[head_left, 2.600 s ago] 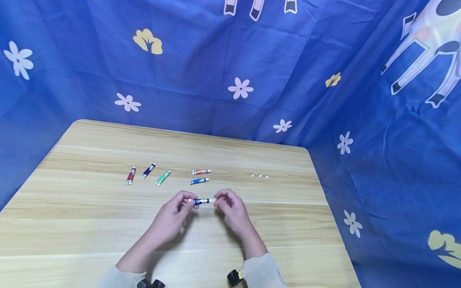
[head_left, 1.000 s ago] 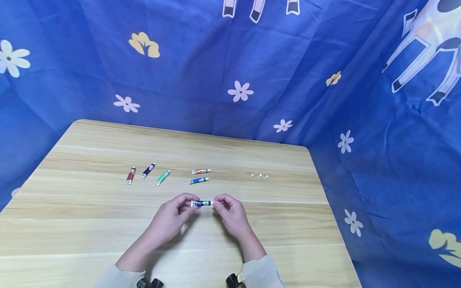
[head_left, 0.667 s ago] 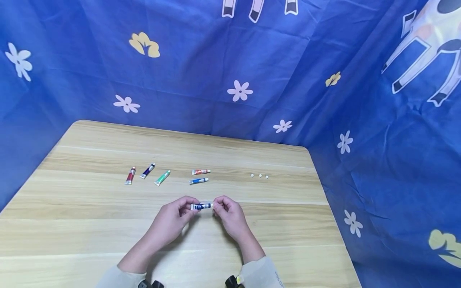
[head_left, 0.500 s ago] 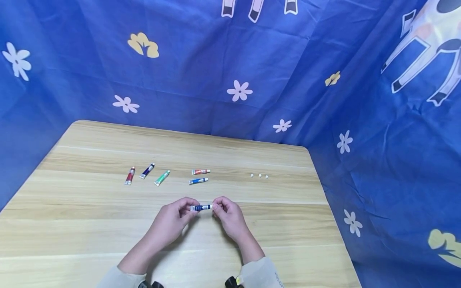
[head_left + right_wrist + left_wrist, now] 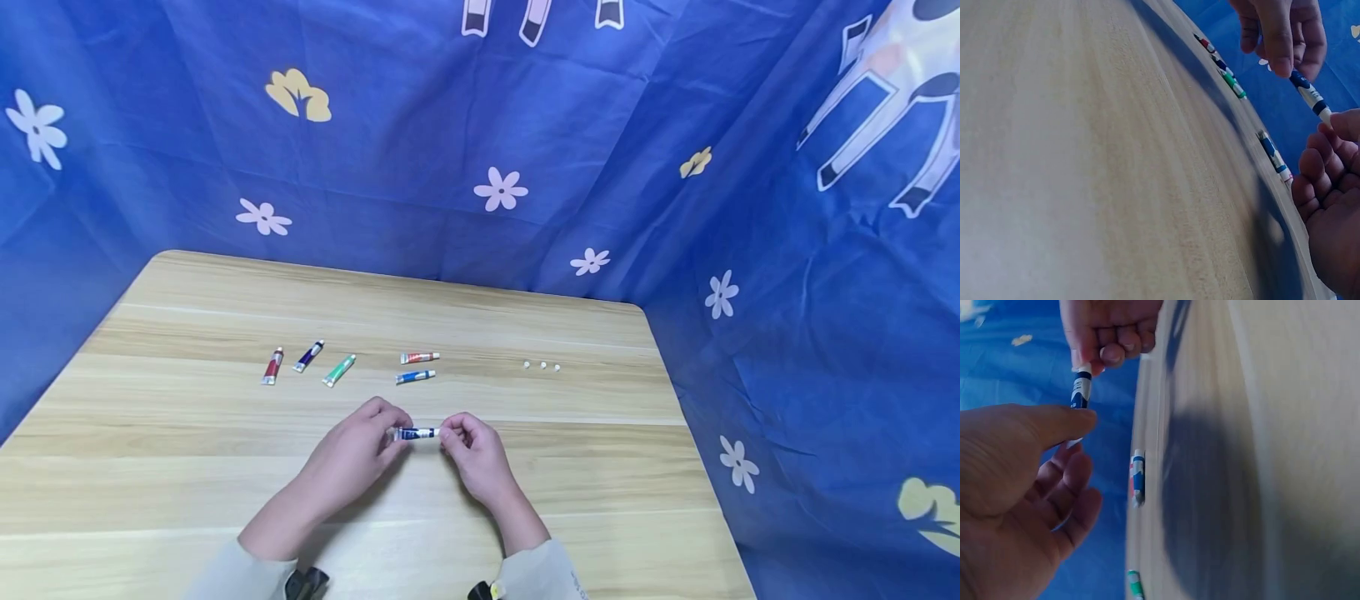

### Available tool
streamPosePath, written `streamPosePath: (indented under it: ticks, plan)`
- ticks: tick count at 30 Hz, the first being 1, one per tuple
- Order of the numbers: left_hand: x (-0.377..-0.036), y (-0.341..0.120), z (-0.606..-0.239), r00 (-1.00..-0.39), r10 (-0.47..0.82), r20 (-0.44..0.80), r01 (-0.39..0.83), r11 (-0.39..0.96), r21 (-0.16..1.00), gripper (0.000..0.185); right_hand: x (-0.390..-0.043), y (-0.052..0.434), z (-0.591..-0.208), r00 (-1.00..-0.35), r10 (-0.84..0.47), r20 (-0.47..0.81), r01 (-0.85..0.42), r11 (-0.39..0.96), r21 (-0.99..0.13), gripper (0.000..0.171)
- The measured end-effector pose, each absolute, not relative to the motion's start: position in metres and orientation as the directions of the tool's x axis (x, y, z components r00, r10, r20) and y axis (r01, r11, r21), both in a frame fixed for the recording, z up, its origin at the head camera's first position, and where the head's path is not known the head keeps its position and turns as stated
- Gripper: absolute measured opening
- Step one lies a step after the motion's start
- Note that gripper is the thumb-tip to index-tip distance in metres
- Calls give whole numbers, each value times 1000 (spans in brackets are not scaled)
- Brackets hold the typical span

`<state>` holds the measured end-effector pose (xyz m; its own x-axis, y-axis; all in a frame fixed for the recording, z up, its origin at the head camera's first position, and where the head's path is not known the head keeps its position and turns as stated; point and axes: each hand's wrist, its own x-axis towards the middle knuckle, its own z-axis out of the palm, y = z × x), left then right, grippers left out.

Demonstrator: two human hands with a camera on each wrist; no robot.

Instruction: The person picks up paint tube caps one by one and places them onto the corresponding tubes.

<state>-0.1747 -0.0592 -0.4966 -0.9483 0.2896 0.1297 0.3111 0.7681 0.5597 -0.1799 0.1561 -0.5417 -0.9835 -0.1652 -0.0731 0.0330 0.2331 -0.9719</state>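
Observation:
A small dark blue paint tube (image 5: 417,433) lies level between both hands, above the wooden table. My left hand (image 5: 348,454) pinches its flat tail end between thumb and fingers. At the other end, my right hand (image 5: 480,458) pinches the white cap (image 5: 1325,116) with thumb and forefinger. In the left wrist view the thumb crosses the lower part of the dark blue tube (image 5: 1081,390). Just beyond the hands, a blue paint tube (image 5: 415,377) and an orange-red paint tube (image 5: 420,357) lie side by side.
Farther left on the table (image 5: 187,492) lie a red tube (image 5: 273,367), a dark violet tube (image 5: 308,356) and a green tube (image 5: 340,371). Three tiny white pieces (image 5: 543,365) sit in a row at the right. A blue patterned cloth (image 5: 405,167) hangs behind and to the right.
Both hands and the dark blue tube have come slightly lower and nearer to me. The left fingers have shifted on the tube's tail end. The things on the table have stayed put.

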Motion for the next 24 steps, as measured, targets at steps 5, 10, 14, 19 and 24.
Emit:
streamPosePath:
  ticks: [5, 10, 14, 19, 24]
  plan:
    - [-180, -57, -496, -901, 386, 197, 434, 804, 406, 26, -180, 157, -544, -989, -135, -66, 29, 260, -965, 17]
    - [-188, -56, -499, -881, 422, 212, 472, 800, 370, 19, -181, 159, -543, -993, -95, -62, 36, 260, -965, 17]
    - [-200, -58, -508, -884, 416, 214, 467, 816, 339, 16, -182, 161, -544, -995, -74, -67, 45, 261, -964, 19]
    - [-216, -60, -518, -898, 396, 192, 438, 845, 307, 16, -184, 166, -546, -996, -55, -75, 58, 266, -962, 20]
    - [-227, -60, -518, -904, 394, 164, 426, 854, 299, 16, -186, 172, -542, -996, -44, -72, 57, 278, -959, 20]
